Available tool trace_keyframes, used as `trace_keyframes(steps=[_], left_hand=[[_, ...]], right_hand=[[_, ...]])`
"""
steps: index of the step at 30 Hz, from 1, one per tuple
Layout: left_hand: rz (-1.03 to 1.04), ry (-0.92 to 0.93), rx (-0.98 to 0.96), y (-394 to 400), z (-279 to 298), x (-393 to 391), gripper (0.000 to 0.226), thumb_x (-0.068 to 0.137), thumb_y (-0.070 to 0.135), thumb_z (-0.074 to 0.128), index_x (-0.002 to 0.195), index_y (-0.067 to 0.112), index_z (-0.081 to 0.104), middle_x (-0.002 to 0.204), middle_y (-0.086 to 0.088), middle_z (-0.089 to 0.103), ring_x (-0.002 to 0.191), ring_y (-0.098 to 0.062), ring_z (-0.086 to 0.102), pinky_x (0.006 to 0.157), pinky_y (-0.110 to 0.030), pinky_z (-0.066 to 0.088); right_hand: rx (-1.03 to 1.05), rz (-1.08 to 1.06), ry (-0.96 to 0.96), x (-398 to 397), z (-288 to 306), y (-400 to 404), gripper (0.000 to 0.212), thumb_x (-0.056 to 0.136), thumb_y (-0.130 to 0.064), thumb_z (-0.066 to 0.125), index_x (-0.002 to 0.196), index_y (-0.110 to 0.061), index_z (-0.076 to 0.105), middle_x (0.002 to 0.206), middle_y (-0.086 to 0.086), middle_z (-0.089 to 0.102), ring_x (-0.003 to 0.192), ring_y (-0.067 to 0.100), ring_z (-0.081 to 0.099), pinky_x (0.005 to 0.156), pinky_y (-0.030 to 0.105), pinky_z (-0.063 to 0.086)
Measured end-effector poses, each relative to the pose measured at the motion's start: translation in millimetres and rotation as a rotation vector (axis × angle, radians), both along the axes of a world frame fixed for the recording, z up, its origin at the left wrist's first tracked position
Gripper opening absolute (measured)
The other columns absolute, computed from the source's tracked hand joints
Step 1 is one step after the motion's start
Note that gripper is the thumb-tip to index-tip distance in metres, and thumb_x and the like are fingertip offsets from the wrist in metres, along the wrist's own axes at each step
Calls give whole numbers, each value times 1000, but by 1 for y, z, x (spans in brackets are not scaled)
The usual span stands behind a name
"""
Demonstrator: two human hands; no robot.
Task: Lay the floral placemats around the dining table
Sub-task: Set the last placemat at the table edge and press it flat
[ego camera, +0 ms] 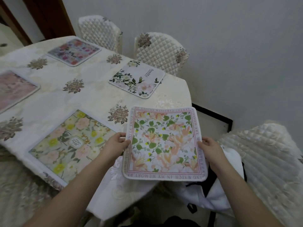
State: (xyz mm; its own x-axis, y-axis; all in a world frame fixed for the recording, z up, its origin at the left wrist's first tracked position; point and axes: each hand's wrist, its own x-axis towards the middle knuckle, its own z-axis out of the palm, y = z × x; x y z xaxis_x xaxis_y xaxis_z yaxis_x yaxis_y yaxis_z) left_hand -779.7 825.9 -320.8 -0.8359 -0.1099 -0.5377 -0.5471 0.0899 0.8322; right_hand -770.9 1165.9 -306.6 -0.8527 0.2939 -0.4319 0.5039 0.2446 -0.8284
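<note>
Left hand [116, 142] and right hand [208, 145] pinch the bordered placemat [162, 145] over the bench [91, 95] corner; set there, it would likely overhang and slide off.

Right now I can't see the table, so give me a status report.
Left hand and right hand each grip a side of the pink-bordered placemat, held over the table edge. Four placemats already laid. Nothing blocking.

Two quilted chairs [100, 32] [161, 53] stand against the grey wall [229, 46] beyond the table's far edge. A third [268, 161] sits near its right corner, beside what may be a white bag [216, 192].
</note>
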Motion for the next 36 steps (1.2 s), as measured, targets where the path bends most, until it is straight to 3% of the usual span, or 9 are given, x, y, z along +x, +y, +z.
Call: trace_keyframes(steps=[3, 7, 11, 14, 17, 21, 27, 33, 36], left_hand=[[43, -38, 53, 2, -6, -2, 11, 94, 8, 58, 103, 14, 57, 99, -16, 70, 82, -28, 70, 64, -39, 57], [119, -78, 78, 13, -18, -2, 13, 92, 5, 60, 104, 9, 57, 100, -18, 71, 85, -29, 72, 70, -43, 60], [220, -140, 98, 44, -31, 3, 15, 90, 2, 60, 103, 3, 54, 96, -17, 72, 81, -28, 73, 71, -45, 61], [343, -159, 121, 66, -37, 4, 15, 90, 1, 60, 104, 3, 54, 96, -16, 72, 79, -27, 74, 69, -44, 61], [447, -183, 136, 80, -44, 5, 15, 89, 3, 62, 103, 5, 56, 97, -13, 72, 79, -28, 74, 71, -46, 60], [503, -211, 78, 89, -55, 6, 15, 88, 9, 66, 101, 4, 61, 96, -14, 73, 76, -27, 73, 66, -37, 59], [582, -226, 60, 90, -72, 0, 15, 86, 5, 68, 100, 2, 63, 95, -18, 72, 84, -33, 72, 76, -44, 60], [588, -255, -17, 85, -82, -4, 13, 83, 4, 72, 94, 0, 66, 91, -18, 73, 80, -32, 73, 75, -44, 60], [575, -258, -54, 84, -84, -4, 11, 85, 9, 71, 92, 1, 67, 85, -15, 75, 78, -32, 73, 75, -46, 60]], right_hand=[[75, 46, -27, -30, -8, 3, 25, 95, -20, 55, 118, -11, 59, 106, 8, 68, 85, 24, 70, 76, 46, 58], [157, 169, -20, -76, -12, 6, 23, 96, -18, 53, 116, -10, 60, 104, 7, 67, 82, 20, 68, 61, 30, 51], [194, 286, 15, -126, -23, 8, 22, 96, -18, 54, 114, -9, 62, 97, 6, 67, 83, 23, 66, 68, 34, 53], [233, 419, 46, -164, -28, 7, 13, 96, -15, 54, 104, -10, 63, 84, -1, 64, 72, 16, 61, 57, 28, 46], [258, 531, 79, -200, -33, 1, 15, 95, -16, 55, 107, -11, 64, 77, -4, 62, 63, 16, 58, 54, 27, 44], [330, 655, 117, -236, -43, -12, 25, 94, -19, 57, 116, -10, 63, 89, 3, 61, 76, 23, 59, 70, 27, 41], [345, 766, 105, -266, -62, -38, 32, 96, -20, 56, 126, -8, 60, 120, 14, 63, 110, 27, 57, 85, 28, 41], [402, 802, 96, -274, -83, -43, 33, 96, -17, 54, 127, -7, 59, 124, 14, 63, 112, 29, 58, 86, 26, 39], [435, 813, 148, -272, -90, -44, 30, 94, -10, 53, 122, -6, 63, 114, 13, 67, 95, 27, 60, 73, 23, 38]])
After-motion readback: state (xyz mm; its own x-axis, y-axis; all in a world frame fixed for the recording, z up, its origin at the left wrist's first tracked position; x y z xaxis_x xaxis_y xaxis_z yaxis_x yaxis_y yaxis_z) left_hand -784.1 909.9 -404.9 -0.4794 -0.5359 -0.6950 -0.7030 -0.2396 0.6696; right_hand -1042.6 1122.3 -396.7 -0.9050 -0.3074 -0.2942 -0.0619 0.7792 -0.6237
